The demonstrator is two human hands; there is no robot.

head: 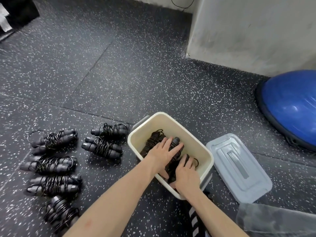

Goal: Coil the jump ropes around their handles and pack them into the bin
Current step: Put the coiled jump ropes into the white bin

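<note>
1. Nearest the camera, two bare forearms reach from six o'clock toward the middle of the view, and both hands are down inside the bin (193, 134).
2. The left hand (165, 152) lies flat with its fingers straight and spread, so its grip is open; it presses on a coiled jump rope (152, 141) in the bin's ten o'clock half.
3. The right hand (185, 171) rests palm-down with fingers fairly straight on another coiled rope (195, 162) at the bin's five o'clock end; its grip looks open as well, pressing rather than holding.
4. The bin is cream-coloured with grey handles and stands on the speckled black floor (119, 74), just at five o'clock of the picture's centre.
5. A grey lid (239, 168) lies flat on the floor just beside the bin, at its three o'clock.
6. Six more coiled ropes lie on the floor at the bin's nine o'clock: a pair (104, 141) near the bin and four further out (53, 170).
7. A blue dome ball (290, 106) sits at three o'clock, near a pale wall (248, 31).
</note>
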